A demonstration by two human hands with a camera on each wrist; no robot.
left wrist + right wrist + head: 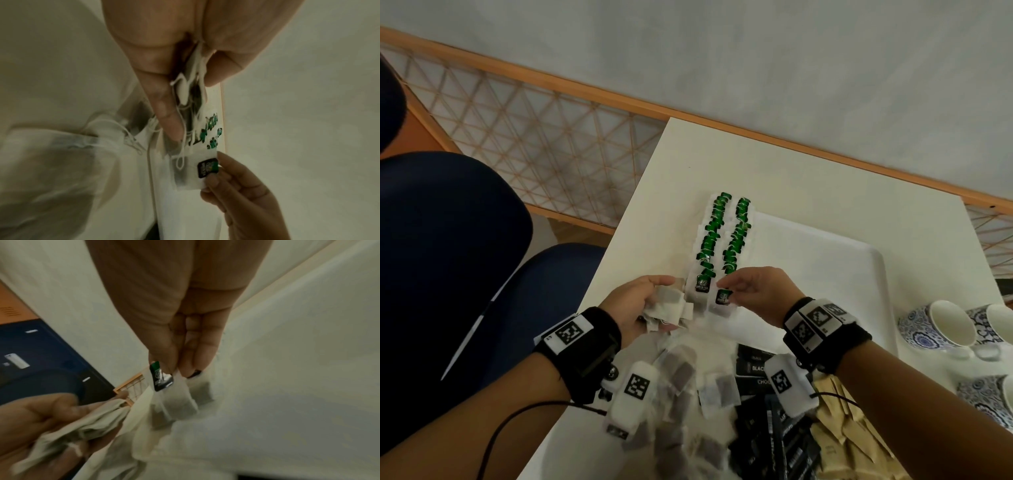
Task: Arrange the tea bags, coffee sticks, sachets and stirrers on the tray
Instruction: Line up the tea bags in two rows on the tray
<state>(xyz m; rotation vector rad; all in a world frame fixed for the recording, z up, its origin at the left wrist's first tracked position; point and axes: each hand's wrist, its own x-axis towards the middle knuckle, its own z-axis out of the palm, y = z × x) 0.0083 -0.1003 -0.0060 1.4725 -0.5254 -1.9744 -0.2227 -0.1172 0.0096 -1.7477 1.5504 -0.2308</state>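
Loose stock nearest the viewer on the white table [808, 178]: grey tea bags [681, 383] in a heap, black coffee sticks [756, 370] beside them, brown sachets [839, 421] to the right. Left hand [637, 305]: fingers curled round a bunch of tea bags [667, 308], strings trailing. Right hand [753, 291]: thumb and fingers pinching one tea bag by its green-and-black tag [723, 296], at the near end of the right row. White tray [825, 267]: just beyond the hands, carrying two rows of green-tagged tea bags [719, 236] along its left edge. Patterned blue-and-white cups [941, 329]: right of tray. Blue chair [448, 240]: left of table.
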